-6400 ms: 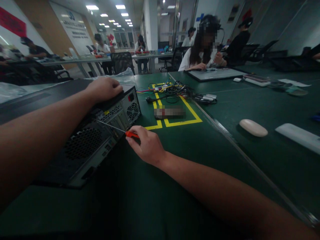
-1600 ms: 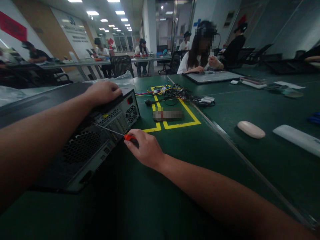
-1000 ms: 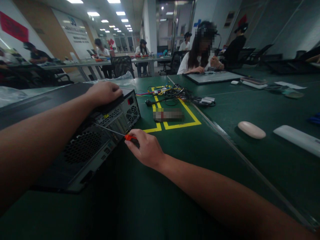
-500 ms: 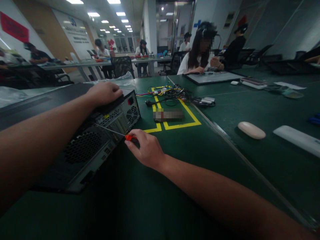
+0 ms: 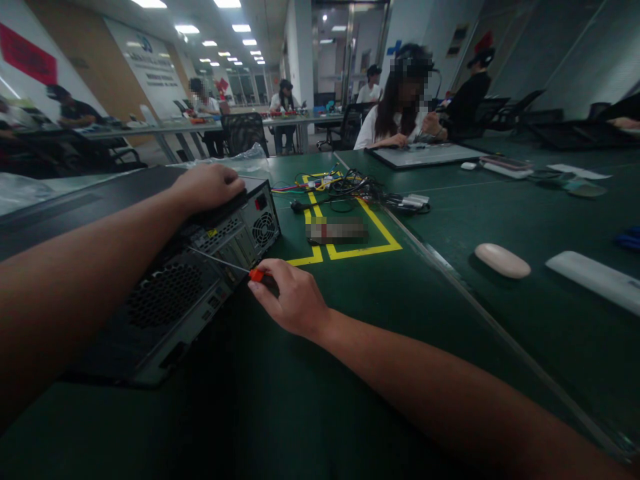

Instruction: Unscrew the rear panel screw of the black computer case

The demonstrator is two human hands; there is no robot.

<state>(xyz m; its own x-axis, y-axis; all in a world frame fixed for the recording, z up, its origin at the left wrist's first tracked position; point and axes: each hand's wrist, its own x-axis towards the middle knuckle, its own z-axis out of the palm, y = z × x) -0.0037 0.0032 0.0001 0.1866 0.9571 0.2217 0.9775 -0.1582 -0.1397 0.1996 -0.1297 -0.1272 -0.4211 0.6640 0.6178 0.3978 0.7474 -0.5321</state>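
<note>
A black desktop computer case (image 5: 165, 327) lies at the left on the green table, its rear panel with vents, slots and a fan grille facing right. My left hand (image 5: 210, 187) presses on its upper edge with the fingers curled, their tips partly hidden. Between the closed fingers and thumb of my right hand (image 5: 295, 297) is a screwdriver (image 5: 257, 274) with an orange handle. Its thin shaft points left at the rear panel, and the tip meets the panel near the slots. Whether the tip sits in a screw is too small to tell.
Beyond the case lie a tangle of cables (image 5: 355, 187) and a blurred-out object (image 5: 340, 231) inside yellow tape (image 5: 367, 251). To the right are a beige computer mouse (image 5: 503, 260) and a long white object (image 5: 595, 280). A co-worker (image 5: 395, 113) sits across the table.
</note>
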